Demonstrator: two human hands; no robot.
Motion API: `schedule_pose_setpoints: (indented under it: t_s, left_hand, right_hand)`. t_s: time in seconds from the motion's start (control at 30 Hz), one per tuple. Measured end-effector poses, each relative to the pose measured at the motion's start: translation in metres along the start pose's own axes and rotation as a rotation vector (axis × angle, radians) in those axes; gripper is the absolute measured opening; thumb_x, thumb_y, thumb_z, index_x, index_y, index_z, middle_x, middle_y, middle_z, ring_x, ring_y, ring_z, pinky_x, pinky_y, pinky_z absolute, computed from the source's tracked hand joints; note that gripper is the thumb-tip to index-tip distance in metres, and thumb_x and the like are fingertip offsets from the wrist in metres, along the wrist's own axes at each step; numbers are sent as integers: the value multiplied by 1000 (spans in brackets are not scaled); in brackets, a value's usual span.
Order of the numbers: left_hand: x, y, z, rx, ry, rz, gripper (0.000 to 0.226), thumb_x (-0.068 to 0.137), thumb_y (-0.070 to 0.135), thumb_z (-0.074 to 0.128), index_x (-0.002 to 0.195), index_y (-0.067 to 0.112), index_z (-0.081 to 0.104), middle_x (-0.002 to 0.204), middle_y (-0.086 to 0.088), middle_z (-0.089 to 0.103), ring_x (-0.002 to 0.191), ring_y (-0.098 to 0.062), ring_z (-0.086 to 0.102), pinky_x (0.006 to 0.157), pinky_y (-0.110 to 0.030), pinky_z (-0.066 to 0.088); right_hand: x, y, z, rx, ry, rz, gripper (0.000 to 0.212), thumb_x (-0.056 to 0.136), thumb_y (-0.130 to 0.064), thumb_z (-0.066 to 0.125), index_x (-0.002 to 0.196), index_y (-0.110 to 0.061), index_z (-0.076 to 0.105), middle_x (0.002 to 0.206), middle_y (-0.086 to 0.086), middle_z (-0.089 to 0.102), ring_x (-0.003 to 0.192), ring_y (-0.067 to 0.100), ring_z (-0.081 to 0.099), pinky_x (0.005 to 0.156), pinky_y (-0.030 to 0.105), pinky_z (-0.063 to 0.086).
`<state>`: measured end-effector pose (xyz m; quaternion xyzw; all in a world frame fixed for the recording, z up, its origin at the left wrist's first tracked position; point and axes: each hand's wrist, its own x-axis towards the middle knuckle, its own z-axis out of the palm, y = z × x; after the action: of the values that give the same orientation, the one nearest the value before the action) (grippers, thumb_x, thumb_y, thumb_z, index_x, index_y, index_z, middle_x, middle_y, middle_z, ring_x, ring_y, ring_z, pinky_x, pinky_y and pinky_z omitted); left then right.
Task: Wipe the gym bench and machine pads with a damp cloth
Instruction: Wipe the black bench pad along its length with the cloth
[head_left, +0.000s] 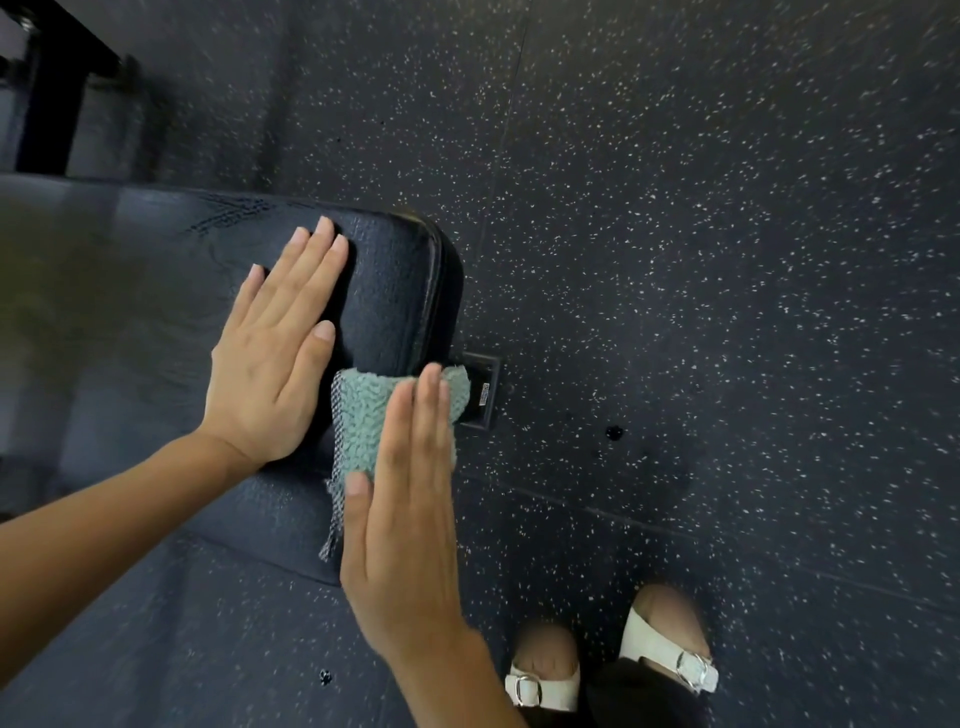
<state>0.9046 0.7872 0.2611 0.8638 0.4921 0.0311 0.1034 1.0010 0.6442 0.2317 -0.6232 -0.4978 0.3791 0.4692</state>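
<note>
At the top left corner a black metal frame (52, 88) stood blurred and cut off by the picture's edge, so its form was hard to make out. Below it the long black padded vinyl bench (156, 291) ran in from the left edge; its left part was washed out by glare and its far end lay out of view. The left hand (275, 353) lay flat on the bench top near the rounded right end, fingers straight and close together, palm down on the pad and holding nothing.

Just to its right a teal fluffy microfibre cloth (363, 421) was draped over the near edge of the bench, at the near right corner. A frayed grey mesh border hung down its left side. The right hand (405, 530) pressed flat on the cloth with straight fingers, the thumb alongside, and covered much of it; how far the cloth reached beneath the palm could not be told. The two hands were apart, neither one curled around anything.

Behind the cloth a black square base piece (484, 389) showed under the bench end, partly hidden, its small label unreadable. The dark speckled rubber floor (727, 260) filled the right side. Near the bottom edge stood two white buckled sandals (670, 649), the left one partly cut off.
</note>
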Motion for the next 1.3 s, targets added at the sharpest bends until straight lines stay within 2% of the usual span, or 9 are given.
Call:
schedule_pose_setpoints:
  t_s: [0.2,0.33,0.47,0.57,0.73,0.83,1.07,1.3]
  left_hand:
    - [0,0,0,-9,3,-1,56,102,25,23,157,15,23,164,4,14,153,-13,10,123,-37,7]
    - [-1,0,0,-26,10,1,55,102,26,22,156,15,23,164,5,15,153,-13,11,123,-39,8]
    - [-1,0,0,-38,15,6,55,102,26,23,156,15,23,164,4,16,153,-14,11,123,-40,9]
    - [0,0,0,-45,19,5,55,103,26,23,156,16,23,163,5,16,153,-13,10,124,-37,7]
    - [-1,-1,0,-40,15,5,55,102,25,23,157,16,23,163,7,15,153,-12,10,124,-36,5]
    - [-1,0,0,-39,22,4,55,102,24,24,156,15,24,163,6,15,153,-12,10,124,-35,6]
    - [-1,1,2,-35,67,-82,54,102,22,24,156,12,26,164,2,18,152,-13,13,124,-40,10]
    - [-1,0,4,-7,83,-246,56,102,22,25,157,13,22,164,3,15,152,-10,9,124,-32,1]
  right_hand:
    - [66,10,-16,81,9,-15,60,106,-16,33,154,-5,-1,163,7,-12,152,21,-11,124,41,6]
    - [100,16,-23,110,17,-4,58,106,-10,37,154,0,6,164,13,-6,152,22,-8,125,37,3]
    - [69,10,-20,121,-4,7,60,105,-9,37,155,-3,3,165,10,-7,152,21,-9,125,41,4]
    - [28,3,-13,99,-33,0,61,105,-12,33,155,-9,-1,165,3,-11,152,22,-9,124,38,2]
    - [-44,-7,5,22,-38,-2,61,105,-21,28,157,-16,-3,166,2,-6,153,27,-1,123,36,8]
    - [-52,-8,10,-32,-22,27,58,107,-26,21,158,-17,-5,166,2,-5,153,27,0,122,37,10]
    - [8,-5,-6,-114,-45,12,56,107,-24,21,157,-15,-2,166,0,-8,153,26,-4,123,40,10]
    - [75,-3,-32,-502,-212,-81,56,106,-23,24,157,-6,9,166,6,-4,152,28,-10,121,47,20]
